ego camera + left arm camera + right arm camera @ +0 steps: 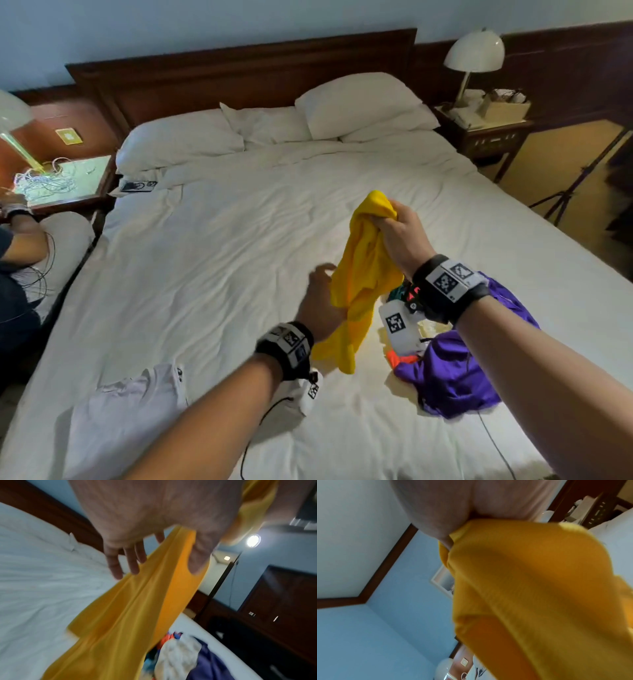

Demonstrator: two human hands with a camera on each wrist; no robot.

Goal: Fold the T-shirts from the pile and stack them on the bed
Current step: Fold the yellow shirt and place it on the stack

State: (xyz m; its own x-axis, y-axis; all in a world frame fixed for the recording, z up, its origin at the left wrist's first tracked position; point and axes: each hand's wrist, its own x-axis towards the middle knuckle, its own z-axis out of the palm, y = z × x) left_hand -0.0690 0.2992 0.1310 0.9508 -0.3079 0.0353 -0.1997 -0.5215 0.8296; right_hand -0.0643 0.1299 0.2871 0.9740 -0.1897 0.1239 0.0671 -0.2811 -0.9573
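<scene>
Right hand (399, 233) clenched round a bunched yellow T-shirt (363, 274), held up above the bed (205, 257). Left hand (320, 298) just below and beside, fingers (118, 566) loosely spread against the hanging cloth, thumb on its far side. Under the right wrist, the pile (452, 370): purple, orange, white garments. Near the left forearm, a pale T-shirt (126, 407) flat on the bed.

No legible words, brand names or numbers in any view. Only signs: black-and-white square code markers on the right wristband (448, 279) and left wristband (291, 342), behind the fingers; patterns not decodable as text.
</scene>
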